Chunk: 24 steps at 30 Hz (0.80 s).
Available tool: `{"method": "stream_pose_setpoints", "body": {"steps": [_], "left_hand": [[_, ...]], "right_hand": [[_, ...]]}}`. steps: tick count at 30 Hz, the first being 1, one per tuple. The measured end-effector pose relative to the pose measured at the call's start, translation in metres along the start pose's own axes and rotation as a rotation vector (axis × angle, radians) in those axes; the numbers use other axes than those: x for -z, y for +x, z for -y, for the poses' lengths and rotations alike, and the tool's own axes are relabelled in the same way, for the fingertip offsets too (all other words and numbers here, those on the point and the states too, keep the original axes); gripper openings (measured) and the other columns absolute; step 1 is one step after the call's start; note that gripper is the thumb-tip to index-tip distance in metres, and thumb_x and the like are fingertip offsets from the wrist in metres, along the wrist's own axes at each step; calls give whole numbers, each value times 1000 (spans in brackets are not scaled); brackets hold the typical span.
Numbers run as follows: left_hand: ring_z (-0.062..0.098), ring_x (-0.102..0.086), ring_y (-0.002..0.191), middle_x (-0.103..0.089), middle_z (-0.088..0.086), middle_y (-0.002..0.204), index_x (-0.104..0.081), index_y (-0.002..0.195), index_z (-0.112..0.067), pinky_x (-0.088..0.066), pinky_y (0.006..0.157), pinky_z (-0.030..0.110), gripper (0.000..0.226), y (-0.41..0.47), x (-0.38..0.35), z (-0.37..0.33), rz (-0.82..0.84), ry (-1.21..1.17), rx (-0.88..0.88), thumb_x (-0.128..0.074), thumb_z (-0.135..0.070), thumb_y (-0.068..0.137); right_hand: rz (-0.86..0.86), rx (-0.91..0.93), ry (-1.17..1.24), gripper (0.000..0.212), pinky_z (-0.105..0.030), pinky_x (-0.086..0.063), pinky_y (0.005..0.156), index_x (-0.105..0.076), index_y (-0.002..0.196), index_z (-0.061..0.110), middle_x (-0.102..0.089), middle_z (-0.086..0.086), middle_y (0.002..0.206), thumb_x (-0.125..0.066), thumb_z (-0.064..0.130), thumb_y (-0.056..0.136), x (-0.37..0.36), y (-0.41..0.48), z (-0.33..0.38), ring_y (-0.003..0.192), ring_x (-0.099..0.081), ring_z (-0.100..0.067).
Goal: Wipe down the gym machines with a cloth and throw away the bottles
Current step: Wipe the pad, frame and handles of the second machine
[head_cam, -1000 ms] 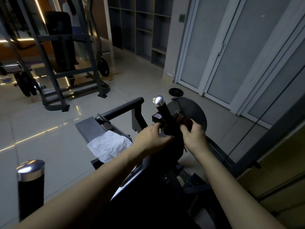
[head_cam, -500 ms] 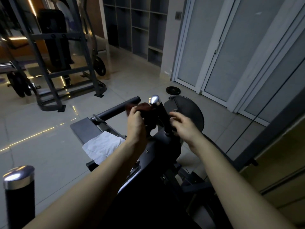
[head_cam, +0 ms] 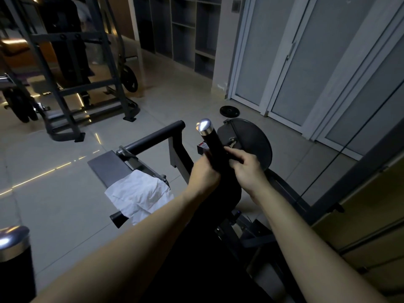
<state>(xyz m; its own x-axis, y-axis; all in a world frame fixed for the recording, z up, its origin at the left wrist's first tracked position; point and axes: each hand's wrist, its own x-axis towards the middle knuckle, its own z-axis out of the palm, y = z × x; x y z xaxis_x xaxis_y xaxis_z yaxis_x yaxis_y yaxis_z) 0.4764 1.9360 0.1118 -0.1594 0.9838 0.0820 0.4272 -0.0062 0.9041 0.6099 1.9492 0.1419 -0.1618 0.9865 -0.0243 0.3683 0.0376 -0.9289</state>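
Nearest you, at the lower left edge, a second black handle with a chrome cap (head_cam: 13, 242) stands upright. Both your bare forearms reach forward over the dark frame of the gym machine (head_cam: 227, 202).

Your left hand (head_cam: 204, 174) is closed against the left side of the upright handle (head_cam: 213, 147), a black grip topped by a chrome cap. Its back faces you, the fingers are curled in toward the shaft, and their tips are hidden. Your right hand (head_cam: 248, 169) is on the other side of the same handle, with the fingers wrapped round the lower shaft and the thumb lying along it. Something dark sits under those fingers, but you cannot tell in this dim light whether it is a wiping cloth.

Just left of your left wrist, a crumpled white cloth (head_cam: 140, 194) is draped over the near end of the machine's grey flat plate (head_cam: 107, 168), hanging down over a short black bar. Beyond it, a black crossbar (head_cam: 153, 137) runs up to a bracket beside the handle. A dark round disc (head_cam: 251, 138) stands behind your right hand.

Farther off, a small weight plate (head_cam: 229, 111) lies flat on the tiled floor (head_cam: 54, 204) near the frosted sliding doors (head_cam: 284, 51). A steel rack (head_cam: 87, 90) stands at far left, with open shelving (head_cam: 185, 29) against the back wall.
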Motion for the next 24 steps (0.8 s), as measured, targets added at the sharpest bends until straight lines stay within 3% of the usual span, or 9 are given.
{"method": "stream_pose_setpoints", "body": {"steps": [2, 4, 6, 9, 12, 15, 18, 22, 24], "left_hand": [[21, -60, 89, -58, -6, 99, -53, 115, -20, -40, 70, 27, 16, -5, -5, 12, 51, 147, -76, -55, -27, 100], [19, -57, 86, -59, -3, 99, -57, 118, -16, -42, 74, 29, 19, 1, 2, 13, 120, 214, -80, -56, -23, 101], [20, -64, 83, -70, 2, 95, -67, 111, -12, -51, 72, 34, 14, 9, 16, 4, 126, -36, 50, -59, -15, 100], [28, -62, 67, -64, 13, 72, -66, 86, -4, -49, 61, 36, 17, 20, 36, -17, -85, -459, 163, -51, -1, 93], [23, -56, 56, -58, 7, 63, -62, 83, -7, -45, 55, 33, 26, 17, 40, -28, -28, -496, 109, -44, 10, 90], [25, -63, 66, -66, 10, 74, -65, 92, -4, -50, 67, 38, 18, 13, 33, -22, 110, -450, 89, -50, -10, 100], [17, -64, 66, -67, 3, 72, -63, 89, -12, -50, 67, 35, 15, 10, 27, -20, 163, -436, 20, -51, -16, 97], [-8, -58, 61, -59, -2, 79, -54, 87, -19, -46, 61, 13, 23, 6, 26, -22, 181, -268, -69, -47, -6, 104], [-12, -59, 70, -59, -4, 86, -56, 91, -21, -45, 65, 10, 19, 6, 20, -14, 212, -139, -121, -49, -10, 104]], "right_hand": [[0, 25, -22, 42, -33, -42, 110, -61, 136, 25, -61, 6, 134, -50, 7, 98, 0, -1, -2, 125, -55, -12], [-8, 34, -8, 42, -34, -43, 110, -62, 134, 25, -62, 6, 132, -51, 7, 99, 1, 0, -5, 124, -56, -12], [0, 29, 17, 39, -36, -44, 110, -64, 131, 25, -63, 6, 130, -50, 7, 100, 0, 1, -8, 123, -57, -12], [-16, 21, 87, 36, -37, -49, 105, -68, 125, 26, -68, 7, 124, -48, 9, 100, 2, 5, -13, 117, -62, -9], [-14, -21, 168, 34, -19, -54, 86, -67, 126, 15, -70, 0, 118, -44, 5, 102, 7, 5, -12, 100, -67, -2], [22, -5, 198, 33, -11, -50, 72, -66, 126, 8, -69, -3, 115, -41, 4, 104, 10, 7, -14, 92, -67, 4], [30, 8, 197, 32, -15, -51, 78, -67, 123, 10, -69, -2, 116, -42, 6, 104, 10, 12, -19, 101, -66, -4], [15, 27, 192, 30, -27, -52, 94, -70, 118, 12, -70, -5, 118, -46, 6, 102, 8, 21, -22, 113, -65, -16], [14, 27, 154, 29, -30, -51, 98, -71, 117, 14, -70, -3, 118, -47, 7, 101, 7, 24, -22, 115, -64, -18]]}}
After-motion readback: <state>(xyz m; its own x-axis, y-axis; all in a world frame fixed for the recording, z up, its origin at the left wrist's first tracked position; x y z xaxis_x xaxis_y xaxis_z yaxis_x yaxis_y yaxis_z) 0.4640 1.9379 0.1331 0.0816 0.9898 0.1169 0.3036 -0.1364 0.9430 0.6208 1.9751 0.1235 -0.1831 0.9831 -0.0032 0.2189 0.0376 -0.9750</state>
